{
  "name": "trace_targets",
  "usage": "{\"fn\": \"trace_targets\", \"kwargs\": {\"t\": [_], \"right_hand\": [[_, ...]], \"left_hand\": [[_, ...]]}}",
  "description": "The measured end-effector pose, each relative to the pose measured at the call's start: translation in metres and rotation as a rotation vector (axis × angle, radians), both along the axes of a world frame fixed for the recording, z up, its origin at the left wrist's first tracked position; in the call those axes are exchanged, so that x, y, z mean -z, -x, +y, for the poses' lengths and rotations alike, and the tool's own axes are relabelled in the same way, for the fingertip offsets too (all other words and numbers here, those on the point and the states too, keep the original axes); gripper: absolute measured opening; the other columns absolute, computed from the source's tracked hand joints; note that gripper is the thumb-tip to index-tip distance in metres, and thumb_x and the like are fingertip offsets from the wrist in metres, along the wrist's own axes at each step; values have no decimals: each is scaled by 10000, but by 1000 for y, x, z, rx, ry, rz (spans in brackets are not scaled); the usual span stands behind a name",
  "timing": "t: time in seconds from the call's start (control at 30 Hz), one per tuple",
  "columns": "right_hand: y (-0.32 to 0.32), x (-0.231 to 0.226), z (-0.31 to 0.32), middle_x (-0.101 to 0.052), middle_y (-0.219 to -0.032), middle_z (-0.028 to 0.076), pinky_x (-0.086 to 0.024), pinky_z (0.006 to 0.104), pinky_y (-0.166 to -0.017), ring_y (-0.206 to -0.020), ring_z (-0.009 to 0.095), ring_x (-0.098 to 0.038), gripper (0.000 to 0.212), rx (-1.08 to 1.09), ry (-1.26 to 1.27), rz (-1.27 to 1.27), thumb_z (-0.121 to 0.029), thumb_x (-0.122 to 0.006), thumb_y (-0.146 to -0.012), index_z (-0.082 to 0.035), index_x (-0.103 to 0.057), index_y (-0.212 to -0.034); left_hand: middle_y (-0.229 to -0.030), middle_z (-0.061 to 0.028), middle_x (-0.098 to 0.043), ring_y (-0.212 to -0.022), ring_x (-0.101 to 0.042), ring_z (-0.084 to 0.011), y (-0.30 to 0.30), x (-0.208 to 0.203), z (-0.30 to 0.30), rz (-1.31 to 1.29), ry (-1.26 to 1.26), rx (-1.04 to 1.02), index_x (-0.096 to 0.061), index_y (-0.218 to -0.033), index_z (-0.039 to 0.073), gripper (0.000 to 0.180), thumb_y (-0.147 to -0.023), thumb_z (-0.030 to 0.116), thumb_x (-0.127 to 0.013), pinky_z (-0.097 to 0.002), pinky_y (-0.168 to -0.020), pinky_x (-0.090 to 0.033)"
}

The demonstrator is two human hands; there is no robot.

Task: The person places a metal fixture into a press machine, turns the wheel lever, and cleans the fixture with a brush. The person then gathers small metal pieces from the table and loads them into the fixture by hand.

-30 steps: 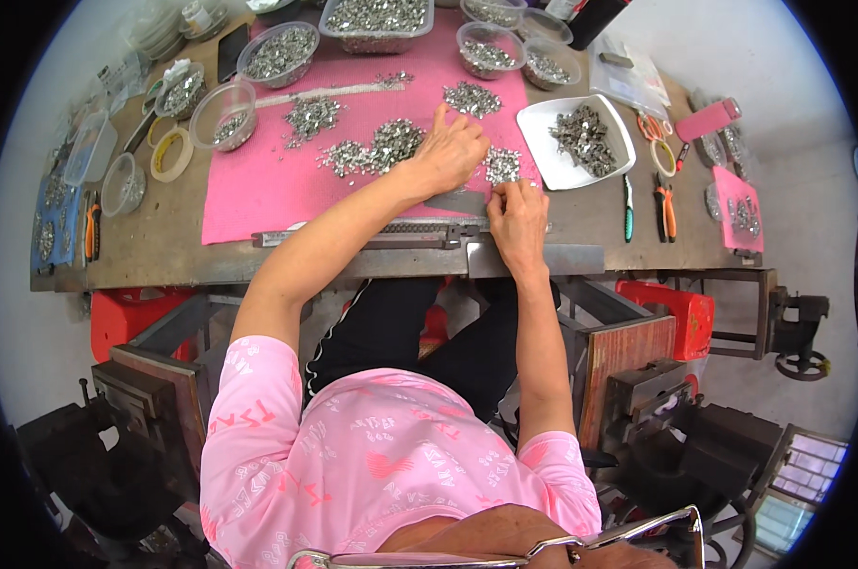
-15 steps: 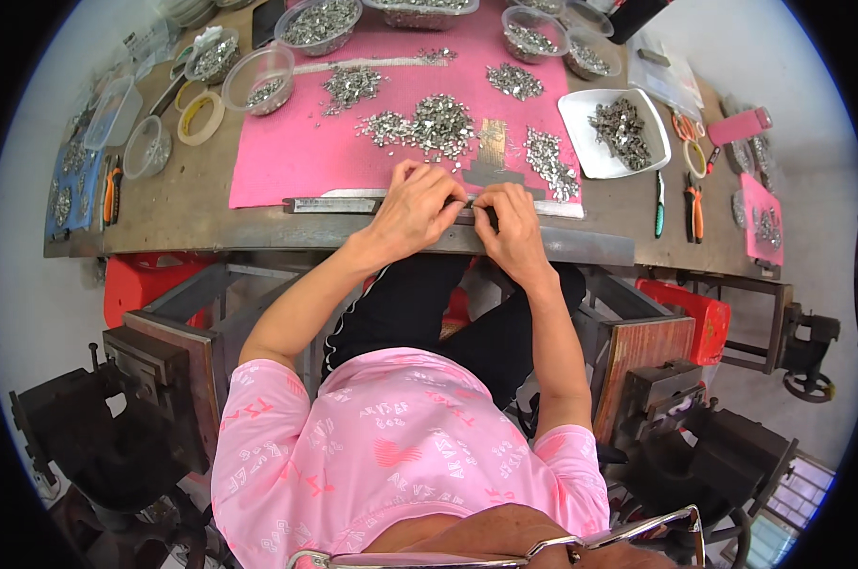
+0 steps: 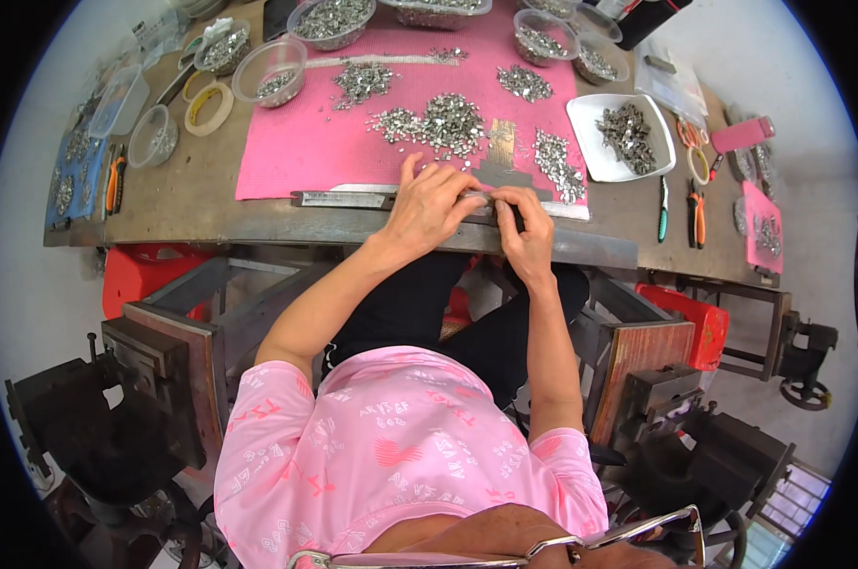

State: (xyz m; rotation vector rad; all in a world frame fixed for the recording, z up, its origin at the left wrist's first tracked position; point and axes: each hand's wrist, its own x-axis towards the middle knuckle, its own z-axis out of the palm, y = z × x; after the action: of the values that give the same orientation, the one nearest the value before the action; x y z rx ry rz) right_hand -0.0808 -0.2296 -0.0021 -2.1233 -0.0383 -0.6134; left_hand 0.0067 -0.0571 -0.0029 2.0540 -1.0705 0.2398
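Observation:
At the front edge of the pink ribbed mat (image 3: 287, 142), my left hand (image 3: 431, 207) and my right hand (image 3: 526, 224) almost meet at the fingertips. Both pinch at a small dark piece between them, too small and covered to name. Thumb and forefinger of the left hand are pressed together, its other fingers loosely curled. My right fingers are bent inward. Beneath the hands runs a flat metal strip (image 3: 344, 200) along the table edge. Just beyond them lie a heap of small silvery metal pieces (image 3: 453, 123) and a grey and tan taped patch (image 3: 502, 142).
A white dish (image 3: 581, 123) of darker metal pieces stands to the right, with a green-handled tool (image 3: 662, 218) and orange-handled pliers (image 3: 696, 218) nearby. Clear tubs (image 3: 270, 74) of metal bits line the back. Tape rolls (image 3: 208, 109) and more pliers (image 3: 115, 180) lie left.
My hands have shifted slightly right along the front edge, still close together. The left fingers have opened out a little. The whole view has moved slightly.

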Motion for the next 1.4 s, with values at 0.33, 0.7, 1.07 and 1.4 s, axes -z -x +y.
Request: {"fn": "trace_targets", "kwargs": {"t": [0.33,0.7,1.07,1.4], "right_hand": [[3,4,1,-675,-985,146,-492,396,-840,-934,327,-630,181,61,82,-71,3,-699,-850,3,-654,-1025],[-2,5,3,-681,-970,136,-481,392,-843,-917,314,-625,152,56,171,-93,17,-693,-844,-2,-665,-993],[3,3,4,-658,-905,151,-486,385,-782,-838,319,-615,80,117,106,-112,40,-641,-888,19,-659,-963],[4,5,5,-665,-930,140,-497,368,-792,-852,287,-628,83,145,72,-107,42,-637,-902,13,-667,-974]], "left_hand": [[-1102,-49,-657,-1092,-604,-233,2,-6,19,-103,48,-176,-660,-1184,110,333,-911,296,-697,-571,-1130,-241],[-1617,-162,-314,-1520,-241,-312,-26,-9,80,31,-529,-179,-367,-1517,-6,662,-1075,485,-316,-621,-1212,-57],[-1335,-196,-589,-1366,-466,-283,-138,-24,147,-212,509,-698,-551,-1370,-4,505,-962,270,-666,-467,-1181,-270],[-1072,-85,-679,-681,-653,-122,-177,-2,196,812,678,-624,-563,-1355,-6,444,-928,116,-548,-255,-636,-538]]}}
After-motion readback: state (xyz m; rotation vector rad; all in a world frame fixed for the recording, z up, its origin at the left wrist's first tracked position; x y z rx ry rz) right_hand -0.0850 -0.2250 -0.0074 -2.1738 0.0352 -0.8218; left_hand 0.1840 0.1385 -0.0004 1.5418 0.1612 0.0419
